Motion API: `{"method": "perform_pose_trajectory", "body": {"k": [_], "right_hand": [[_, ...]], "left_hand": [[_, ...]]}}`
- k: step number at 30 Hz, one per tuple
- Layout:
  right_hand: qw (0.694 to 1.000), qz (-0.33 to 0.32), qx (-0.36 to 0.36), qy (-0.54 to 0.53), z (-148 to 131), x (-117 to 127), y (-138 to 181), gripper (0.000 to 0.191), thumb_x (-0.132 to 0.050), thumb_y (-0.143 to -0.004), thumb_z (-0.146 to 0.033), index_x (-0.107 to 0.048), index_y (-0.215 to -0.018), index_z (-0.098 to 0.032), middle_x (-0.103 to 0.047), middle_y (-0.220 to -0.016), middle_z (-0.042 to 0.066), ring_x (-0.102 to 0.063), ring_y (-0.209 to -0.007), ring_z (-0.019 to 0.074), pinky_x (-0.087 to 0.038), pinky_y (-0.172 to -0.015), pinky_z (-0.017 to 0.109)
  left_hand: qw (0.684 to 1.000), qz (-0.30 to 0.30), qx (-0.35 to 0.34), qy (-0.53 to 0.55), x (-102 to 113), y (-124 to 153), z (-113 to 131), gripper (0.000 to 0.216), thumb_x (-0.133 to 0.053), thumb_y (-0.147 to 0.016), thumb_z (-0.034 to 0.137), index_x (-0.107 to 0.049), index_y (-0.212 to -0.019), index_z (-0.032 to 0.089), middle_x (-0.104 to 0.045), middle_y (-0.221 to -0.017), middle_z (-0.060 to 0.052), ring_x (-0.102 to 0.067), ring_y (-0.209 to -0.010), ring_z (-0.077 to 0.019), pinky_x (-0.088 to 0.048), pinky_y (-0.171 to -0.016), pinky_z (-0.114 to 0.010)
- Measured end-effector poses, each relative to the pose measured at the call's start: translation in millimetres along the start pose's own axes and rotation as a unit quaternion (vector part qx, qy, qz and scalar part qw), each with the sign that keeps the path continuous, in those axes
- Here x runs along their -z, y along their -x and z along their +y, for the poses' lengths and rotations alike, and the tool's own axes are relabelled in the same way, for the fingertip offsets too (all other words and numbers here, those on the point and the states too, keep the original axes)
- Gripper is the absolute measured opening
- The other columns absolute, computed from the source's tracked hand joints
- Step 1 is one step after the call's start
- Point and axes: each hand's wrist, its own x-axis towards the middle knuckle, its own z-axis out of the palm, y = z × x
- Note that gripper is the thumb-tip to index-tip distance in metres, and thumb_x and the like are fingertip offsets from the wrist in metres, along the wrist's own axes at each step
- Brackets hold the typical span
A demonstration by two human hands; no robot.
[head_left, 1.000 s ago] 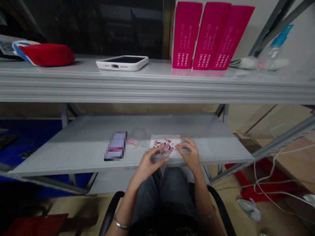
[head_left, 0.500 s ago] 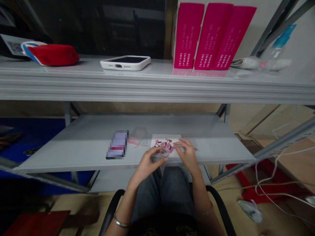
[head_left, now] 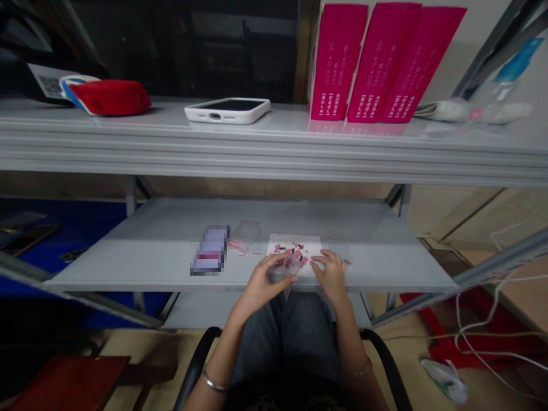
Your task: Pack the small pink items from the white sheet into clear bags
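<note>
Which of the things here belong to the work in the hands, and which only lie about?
In use: left hand holding a small clear bag; right hand at the pink and dark pieces on the white sheet.
Lying about: white phone, magenta boxes, red pouch, all on the upper shelf.

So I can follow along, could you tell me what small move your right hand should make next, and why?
Probably pinch one pink piece and drop it into the small clear bag: the left hand holds that bag beside the white sheet, and the right hand rests at the pile's edge.
</note>
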Motion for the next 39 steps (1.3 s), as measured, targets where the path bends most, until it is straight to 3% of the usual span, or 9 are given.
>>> {"method": "perform_pose_trajectory", "body": {"k": [6,12,19,22,25,28,32,35,39], "right_hand": [[0.998,0.027,0.003,-0.053,-2.8,6.7,-2.0,0.016,-0.057,-0.08,-0.031,-0.07,-0.081,-0.022,-0.062,-0.106,0.009,-0.051,-0.105,0.026,-0.031,-0.091,0.043],[0.976,0.077,0.023,-0.204,-33.8,40.2,-9.5,0.014,-0.062,-0.078,-0.034,-0.068,-0.08,-0.022,-0.062,-0.103,0.007,-0.054,-0.102,0.0225,-0.038,-0.092,0.041],[0.959,0.003,0.08,-0.273,-74.1,66.7,-5.9,0.011,-0.063,-0.079,-0.033,-0.07,-0.081,-0.024,-0.06,-0.109,0.006,-0.053,-0.108,0.0215,-0.038,-0.097,0.04],[0.956,-0.03,0.08,-0.281,-76.0,64.2,-4.9,0.015,-0.061,-0.081,-0.035,-0.071,-0.086,-0.025,-0.059,-0.112,0.007,-0.052,-0.11,0.0216,-0.039,-0.097,0.04],[0.954,-0.014,0.055,-0.295,-65.0,56.6,-7.4,0.019,-0.055,-0.085,-0.034,-0.069,-0.091,-0.024,-0.06,-0.112,0.007,-0.053,-0.109,0.0205,-0.039,-0.097,0.038],[0.968,0.031,0.034,-0.246,-44.4,44.5,-10.7,0.019,-0.054,-0.084,-0.033,-0.068,-0.089,-0.021,-0.062,-0.103,0.008,-0.056,-0.101,0.0211,-0.041,-0.092,0.038],[0.993,0.003,0.019,-0.118,-22.4,27.3,-9.1,0.016,-0.058,-0.08,-0.034,-0.068,-0.08,-0.021,-0.064,-0.086,0.007,-0.056,-0.087,0.0222,-0.041,-0.081,0.036],[0.997,-0.023,0.013,-0.067,-22.1,18.4,-4.0,0.018,-0.062,-0.078,-0.038,-0.067,-0.072,-0.022,-0.063,-0.08,0.005,-0.054,-0.084,0.0218,-0.038,-0.077,0.033],[0.999,-0.039,0.007,-0.029,-32.3,11.4,1.5,0.018,-0.066,-0.075,-0.042,-0.067,-0.074,-0.024,-0.063,-0.081,0.004,-0.053,-0.085,0.0224,-0.034,-0.074,0.032]], "left_hand": [[1.0,0.001,0.005,0.001,-2.8,-0.1,-1.4,0.044,-0.069,-0.074,0.031,-0.058,-0.115,0.02,-0.06,-0.121,-0.009,-0.054,-0.114,-0.0217,-0.038,-0.102,-0.04],[1.0,-0.009,0.006,-0.002,-4.1,-0.5,-0.5,0.043,-0.069,-0.074,0.032,-0.059,-0.113,0.02,-0.061,-0.118,-0.009,-0.055,-0.112,-0.0218,-0.04,-0.1,-0.04],[1.0,-0.01,-0.008,0.014,-5.6,-0.8,-2.6,0.045,-0.069,-0.074,0.031,-0.057,-0.116,0.021,-0.061,-0.119,-0.008,-0.054,-0.113,-0.0215,-0.04,-0.1,-0.04],[1.0,-0.008,-0.011,0.021,-4.8,-0.9,-2.1,0.045,-0.069,-0.075,0.03,-0.056,-0.117,0.021,-0.061,-0.119,-0.008,-0.055,-0.112,-0.021,-0.04,-0.1,-0.04],[1.0,-0.006,-0.004,0.021,-2.5,-0.8,0.1,0.044,-0.069,-0.074,0.031,-0.057,-0.116,0.02,-0.06,-0.12,-0.009,-0.054,-0.113,-0.0214,-0.039,-0.101,-0.041],[1.0,-0.006,0.008,0.021,-0.1,-0.7,2.9,0.044,-0.068,-0.075,0.03,-0.057,-0.117,0.021,-0.061,-0.119,-0.008,-0.054,-0.113,-0.021,-0.038,-0.102,-0.042],[1.0,0.012,0.016,0.016,1.0,-1.2,2.8,0.045,-0.068,-0.075,0.03,-0.057,-0.118,0.021,-0.062,-0.117,-0.008,-0.055,-0.11,-0.0212,-0.04,-0.1,-0.041],[0.999,0.03,0.014,0.008,0.8,-1.7,-0.2,0.045,-0.067,-0.075,0.03,-0.057,-0.118,0.021,-0.062,-0.117,-0.008,-0.056,-0.11,-0.0206,-0.041,-0.099,-0.039],[0.999,0.029,0.015,0.003,1.5,-1.9,-3.0,0.044,-0.067,-0.076,0.029,-0.056,-0.118,0.021,-0.06,-0.12,-0.007,-0.055,-0.11,-0.02,-0.042,-0.097,-0.037]]}}
